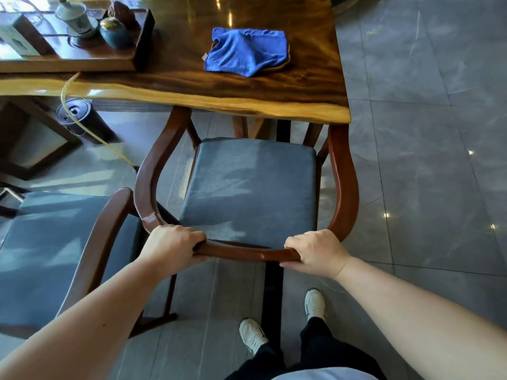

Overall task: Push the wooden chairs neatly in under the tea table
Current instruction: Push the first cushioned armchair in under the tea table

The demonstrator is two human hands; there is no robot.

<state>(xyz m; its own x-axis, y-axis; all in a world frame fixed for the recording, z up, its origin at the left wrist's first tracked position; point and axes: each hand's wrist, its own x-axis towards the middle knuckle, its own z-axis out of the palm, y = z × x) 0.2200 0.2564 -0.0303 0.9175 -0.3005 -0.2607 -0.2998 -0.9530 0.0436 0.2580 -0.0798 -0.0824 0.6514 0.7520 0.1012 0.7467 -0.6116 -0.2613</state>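
No text, label, brand, number or sign can be read anywhere in this view. The small tag (203, 57) sewn to the left edge of the blue cloth (247, 52) on the tea table (175, 86) is too small and blurred to show any lettering. The pale box (15, 37) at the far left of the table shows only a dim mark that cannot be made out.
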